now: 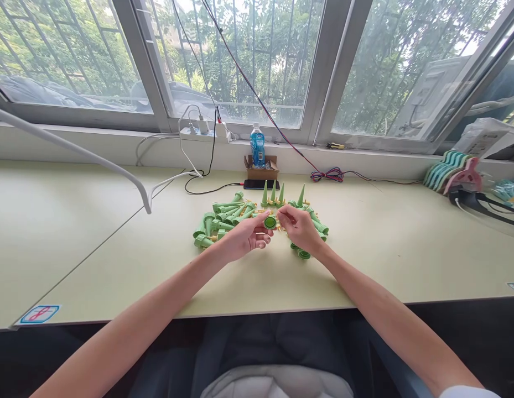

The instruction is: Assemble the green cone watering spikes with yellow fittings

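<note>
My left hand grips a green plastic watering spike, its round hollow end turned towards me. Close against its right side, my right hand has the fingers pinched together; whatever lies between the fingertips is hidden. To the left of my hands is a heap of green spikes, some with yellow parts. Several spikes stand point up just beyond my hands. More green spikes lie by my right wrist, partly covered by it. Small yellow pieces show between the hands.
Behind the spikes, a black phone lies before a cardboard box with a blue bottle. A coiled cable is at the back. Hangers stand far right. A white curved tube crosses the left side.
</note>
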